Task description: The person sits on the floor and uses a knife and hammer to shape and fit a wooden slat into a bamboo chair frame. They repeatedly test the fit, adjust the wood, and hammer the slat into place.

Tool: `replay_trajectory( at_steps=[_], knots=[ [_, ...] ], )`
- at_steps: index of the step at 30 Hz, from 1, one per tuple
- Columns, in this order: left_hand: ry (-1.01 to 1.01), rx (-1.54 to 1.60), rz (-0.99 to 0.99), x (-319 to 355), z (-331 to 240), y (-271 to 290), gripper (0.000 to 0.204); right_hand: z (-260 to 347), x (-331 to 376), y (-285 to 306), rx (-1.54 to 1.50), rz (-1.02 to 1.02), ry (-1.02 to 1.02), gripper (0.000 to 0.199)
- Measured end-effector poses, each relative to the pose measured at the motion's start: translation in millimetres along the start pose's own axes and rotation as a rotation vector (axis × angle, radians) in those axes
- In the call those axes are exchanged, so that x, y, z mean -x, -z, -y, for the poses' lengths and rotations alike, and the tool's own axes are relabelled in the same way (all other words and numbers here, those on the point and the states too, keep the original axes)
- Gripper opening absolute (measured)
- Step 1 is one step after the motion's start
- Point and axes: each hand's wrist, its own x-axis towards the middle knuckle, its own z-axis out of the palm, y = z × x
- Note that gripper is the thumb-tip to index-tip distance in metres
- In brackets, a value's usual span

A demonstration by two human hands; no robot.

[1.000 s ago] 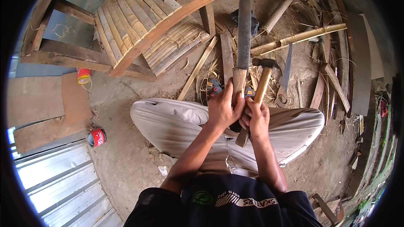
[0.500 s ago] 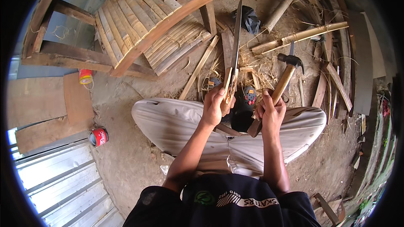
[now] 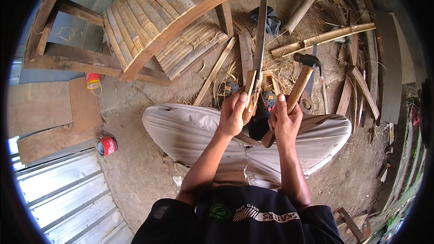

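Note:
My left hand (image 3: 233,116) is closed around a machete and a short strip of wood. The machete's long dark blade (image 3: 261,31) points away from me, slightly tilted right. Pressed alongside its handle is the pale wood strip (image 3: 250,89). Fingers hide the lower ends of both. In my right hand (image 3: 286,124) is a claw hammer (image 3: 298,88), gripped by its wooden handle with the thumb laid along it. The hammer's black head is up and away from me, and the handle's butt slants down toward my lap. Hammer and machete are apart.
A wooden frame with a bamboo-slat seat (image 3: 140,18) stands far left. Split bamboo (image 3: 325,40), wood scraps and shavings lie ahead and right. Behind the hammer a grey metal blade (image 3: 310,81) rests on the ground. A red can (image 3: 107,146) sits left, near corrugated metal sheet (image 3: 68,190).
The machete's tip has risen and shifted a little right, with my left hand. My right hand and the hammer have moved slightly left. Both grips stay the same.

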Motion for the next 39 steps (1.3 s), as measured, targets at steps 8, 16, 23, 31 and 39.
replay_trajectory(
  at_steps=[8, 16, 23, 31, 39],
  knots=[
    [0.012, -0.133, -0.028, 5, -4, 1, 0.044, 20, -32, -13, 0.098, -0.055, 0.083, 0.035],
    [0.005, -0.329, 0.078, 14, -8, 11, 0.034, 31, -79, -40, 0.252, -0.103, 0.253, 0.035],
    [0.197, -0.03, 0.097, 22, -11, 10, 0.036, 22, -86, -45, 0.158, -0.074, 0.251, 0.02],
    [0.233, 0.073, 0.099, 23, -6, 8, 0.037, 21, -80, -40, 0.269, -0.205, 0.346, 0.014],
    [0.068, -0.174, 0.122, 25, 3, 10, 0.034, 23, -80, -32, 0.186, -0.137, 0.322, 0.013]
  ],
)
